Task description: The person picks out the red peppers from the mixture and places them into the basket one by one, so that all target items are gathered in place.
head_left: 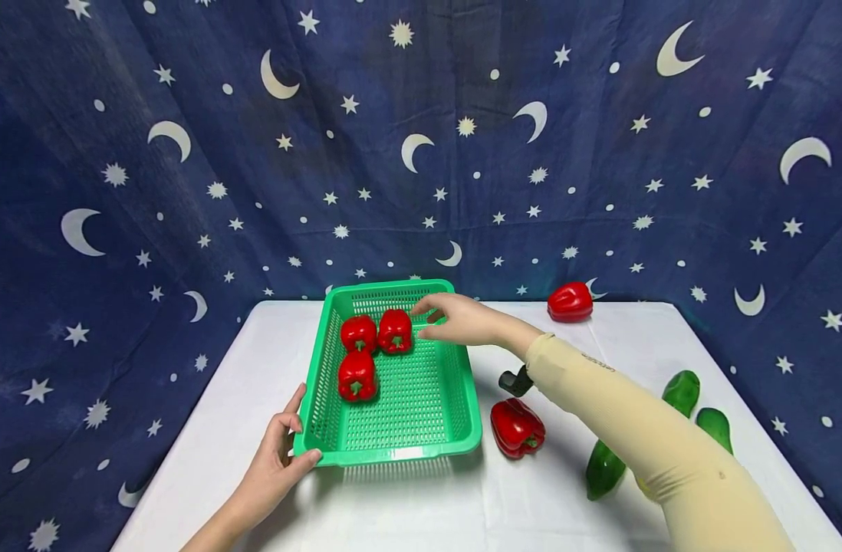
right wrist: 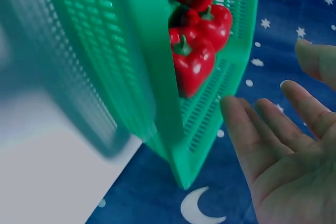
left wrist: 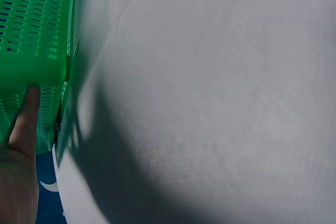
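Note:
A green plastic basket (head_left: 421, 410) with slotted sides holds three red bell peppers, grouped toward its left and back: a left-back one (head_left: 358, 334), one beside it (head_left: 396, 332) and a nearer one (head_left: 356, 376). My left hand (head_left: 276, 460) grips the basket's near-left corner, thumb by the front rim and fingers along the outer side. In the left wrist view, a finger (left wrist: 26, 121) lies against the basket's outer wall. Over the basket's back right part is my right hand (head_left: 455, 318), fingers spread and holding nothing, fingertips close to the right-back pepper.
Right of the basket lies a red bell pepper (head_left: 518, 428); another (head_left: 570, 302) is at the table's back edge. Several dark green vegetables (head_left: 682, 391) lie at the right, partly behind the right sleeve (head_left: 621, 414). A blue curtain (head_left: 366, 153) with moons and stars surrounds the white table (head_left: 269, 345).

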Action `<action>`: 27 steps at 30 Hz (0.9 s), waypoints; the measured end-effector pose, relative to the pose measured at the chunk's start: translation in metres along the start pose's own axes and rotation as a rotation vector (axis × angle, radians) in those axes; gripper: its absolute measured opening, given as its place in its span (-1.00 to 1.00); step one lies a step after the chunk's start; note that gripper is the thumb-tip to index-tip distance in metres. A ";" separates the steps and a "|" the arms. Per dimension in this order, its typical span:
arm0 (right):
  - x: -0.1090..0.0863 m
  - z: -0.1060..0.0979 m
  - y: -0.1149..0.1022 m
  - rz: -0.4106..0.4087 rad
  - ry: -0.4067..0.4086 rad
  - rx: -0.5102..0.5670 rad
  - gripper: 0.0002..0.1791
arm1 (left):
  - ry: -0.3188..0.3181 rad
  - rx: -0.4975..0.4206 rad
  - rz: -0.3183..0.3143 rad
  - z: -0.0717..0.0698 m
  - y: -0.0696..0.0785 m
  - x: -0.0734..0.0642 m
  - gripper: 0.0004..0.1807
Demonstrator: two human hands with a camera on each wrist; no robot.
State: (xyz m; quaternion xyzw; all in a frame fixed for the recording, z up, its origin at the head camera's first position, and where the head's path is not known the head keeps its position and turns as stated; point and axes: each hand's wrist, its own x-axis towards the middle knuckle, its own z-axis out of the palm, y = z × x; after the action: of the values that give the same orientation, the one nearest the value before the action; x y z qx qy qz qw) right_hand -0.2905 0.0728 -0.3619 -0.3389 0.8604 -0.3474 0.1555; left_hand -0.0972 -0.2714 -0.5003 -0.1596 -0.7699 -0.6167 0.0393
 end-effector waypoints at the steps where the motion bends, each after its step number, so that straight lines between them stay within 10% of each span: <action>1: -0.003 -0.003 0.001 0.000 0.011 -0.003 -0.50 | 0.000 0.000 -0.004 0.000 -0.001 0.000 -0.61; 27: -0.103 -0.034 0.063 0.130 0.195 -0.179 -0.33 | 0.017 -0.010 -0.016 0.001 -0.002 0.000 -0.61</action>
State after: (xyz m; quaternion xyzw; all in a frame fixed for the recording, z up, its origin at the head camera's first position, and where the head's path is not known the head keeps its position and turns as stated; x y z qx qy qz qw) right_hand -0.2637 0.1940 -0.3788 -0.2595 0.9192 -0.2897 0.0624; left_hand -0.0973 -0.2706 -0.5027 -0.1480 -0.7678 -0.6221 0.0401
